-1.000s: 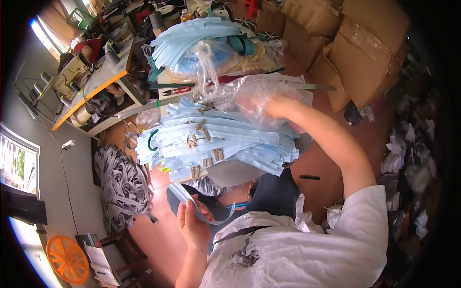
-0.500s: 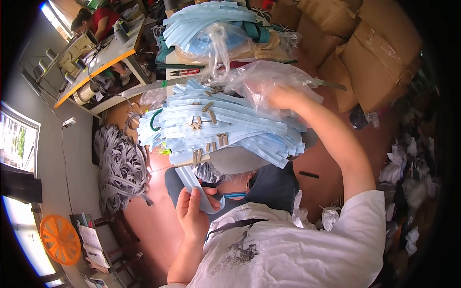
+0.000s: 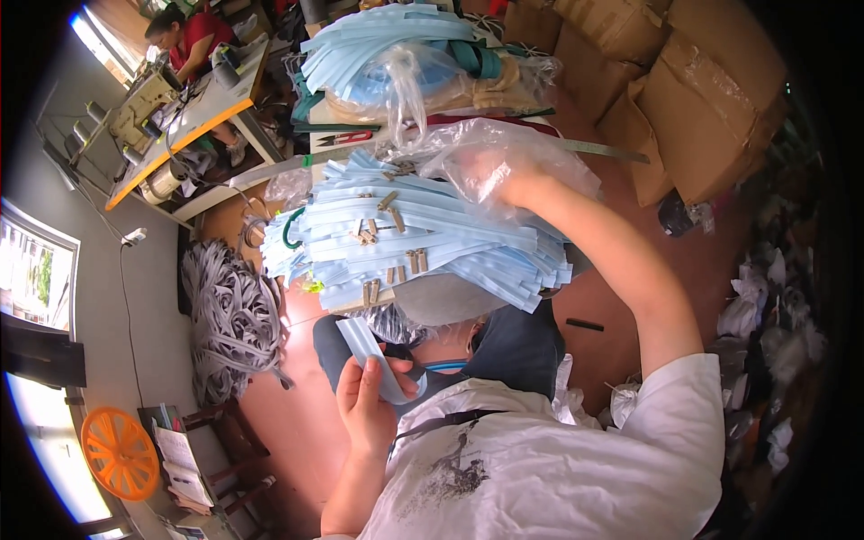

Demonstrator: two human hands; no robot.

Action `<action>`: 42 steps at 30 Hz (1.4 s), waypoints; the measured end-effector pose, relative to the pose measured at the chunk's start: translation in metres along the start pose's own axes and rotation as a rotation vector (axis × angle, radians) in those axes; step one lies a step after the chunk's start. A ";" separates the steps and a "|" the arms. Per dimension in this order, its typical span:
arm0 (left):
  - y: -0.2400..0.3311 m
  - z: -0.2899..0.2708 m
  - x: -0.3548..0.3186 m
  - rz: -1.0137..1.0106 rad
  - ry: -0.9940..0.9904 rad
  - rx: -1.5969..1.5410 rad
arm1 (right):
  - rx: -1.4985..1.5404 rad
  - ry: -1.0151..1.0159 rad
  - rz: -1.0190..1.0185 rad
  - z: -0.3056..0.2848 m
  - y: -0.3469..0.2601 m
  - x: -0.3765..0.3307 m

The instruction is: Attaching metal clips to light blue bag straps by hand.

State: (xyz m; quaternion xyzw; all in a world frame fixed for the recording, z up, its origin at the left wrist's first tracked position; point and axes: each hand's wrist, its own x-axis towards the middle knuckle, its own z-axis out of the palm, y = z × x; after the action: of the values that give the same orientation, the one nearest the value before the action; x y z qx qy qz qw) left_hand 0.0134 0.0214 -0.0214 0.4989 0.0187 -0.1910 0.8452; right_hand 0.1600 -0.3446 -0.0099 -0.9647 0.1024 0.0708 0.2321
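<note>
Near side of strip heap point(image 3: 441, 238): left hand point(image 3: 364, 409), thumb pinching pale-blue strip point(image 3: 360, 340) across fingers, one end jutting heapward. One strip in hand, many left on heap among metal pieces point(image 3: 417, 261). Beyond heap: right hand point(image 3: 506, 180) under clear plastic point(image 3: 564, 162); finger state couldn't be told.

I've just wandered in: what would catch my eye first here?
Probably the big heap of pale blue strips in the middle, dotted with small tan pieces. Nearer the person, the left hand holds a blue strip; the right hand shows through clear plastic beyond the heap. An orange spoked disc glows at lower left.
</note>
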 end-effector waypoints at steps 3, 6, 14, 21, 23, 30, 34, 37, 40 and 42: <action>0.000 -0.002 -0.002 -0.011 0.007 -0.009 | -0.064 0.032 -0.103 0.007 0.009 0.004; -0.001 -0.005 -0.002 0.003 0.018 0.016 | -0.107 -0.010 -0.116 0.006 0.012 0.003; -0.002 -0.006 -0.005 -0.006 0.025 0.044 | -0.258 -0.044 0.019 0.026 0.055 0.036; -0.001 -0.009 -0.002 0.000 0.023 0.041 | 0.076 0.125 -0.241 0.001 0.031 0.004; -0.003 -0.010 0.000 0.014 0.018 0.051 | 0.122 0.156 -0.287 -0.003 0.028 -0.003; -0.003 -0.008 -0.002 -0.013 0.013 0.054 | 0.016 0.078 0.063 -0.036 0.001 -0.050; -0.004 -0.007 0.000 -0.013 0.004 0.071 | -0.051 0.085 -0.174 -0.035 0.009 -0.053; -0.005 -0.004 0.001 -0.022 -0.011 0.078 | -0.154 0.055 -0.117 -0.026 0.014 -0.046; -0.007 -0.003 0.000 -0.032 -0.020 0.083 | -0.399 -0.081 -0.018 -0.020 0.008 -0.025; -0.007 -0.005 -0.003 -0.032 -0.014 0.084 | -0.129 -0.012 -0.044 -0.008 0.011 -0.014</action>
State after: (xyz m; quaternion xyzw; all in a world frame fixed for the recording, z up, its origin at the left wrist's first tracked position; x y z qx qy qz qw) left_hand 0.0091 0.0233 -0.0292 0.5322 0.0125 -0.2085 0.8204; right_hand 0.1443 -0.3553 -0.0047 -0.9793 0.0750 0.0778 0.1714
